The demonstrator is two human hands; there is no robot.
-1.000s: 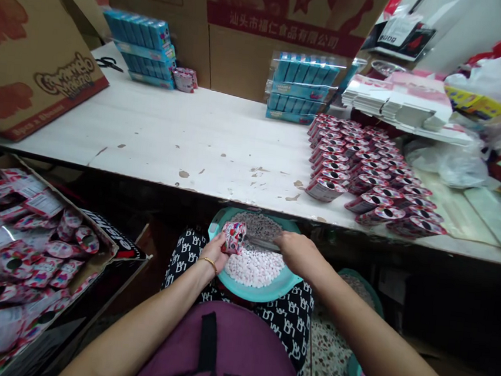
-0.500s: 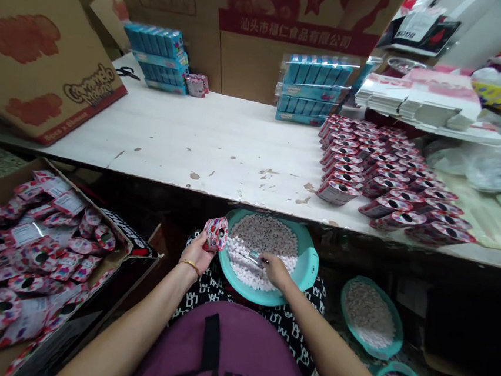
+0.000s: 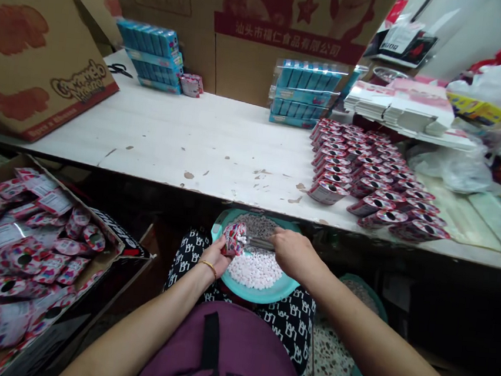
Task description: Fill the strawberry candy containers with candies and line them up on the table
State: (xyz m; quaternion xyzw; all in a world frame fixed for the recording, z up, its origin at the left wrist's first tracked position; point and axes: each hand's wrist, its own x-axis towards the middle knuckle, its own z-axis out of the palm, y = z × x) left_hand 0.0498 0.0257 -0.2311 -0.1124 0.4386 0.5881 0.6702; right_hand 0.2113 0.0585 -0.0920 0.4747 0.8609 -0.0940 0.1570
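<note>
My left hand (image 3: 218, 257) is closed around a small red-and-white printed packet (image 3: 233, 237), held over the left side of a turquoise basin (image 3: 261, 299). White pieces show at the packet's opening. In my right hand (image 3: 296, 253) is the handle of a metal scoop (image 3: 261, 244), its front end against that opening. The scoop's exact shape is hard to make out. White candy-like pellets (image 3: 255, 270) fill the near part of the basin, and greyish pellets (image 3: 253, 222) lie at its far side. The basin rests on my lap.
An open carton (image 3: 104, 274) of printed packets stands at left. On the white table (image 3: 202, 142) are rows of upright packets (image 3: 367, 175), blue boxed packs (image 3: 304, 92), flat white cartons (image 3: 411, 106) and a large box (image 3: 36, 61). Another turquoise basin (image 3: 376, 303) sits low at right.
My right hand has lifted the scoop from the white pellets to the packet's opening. My left hand has brought the packet rightward over the basin, and white pieces now show at its mouth.
</note>
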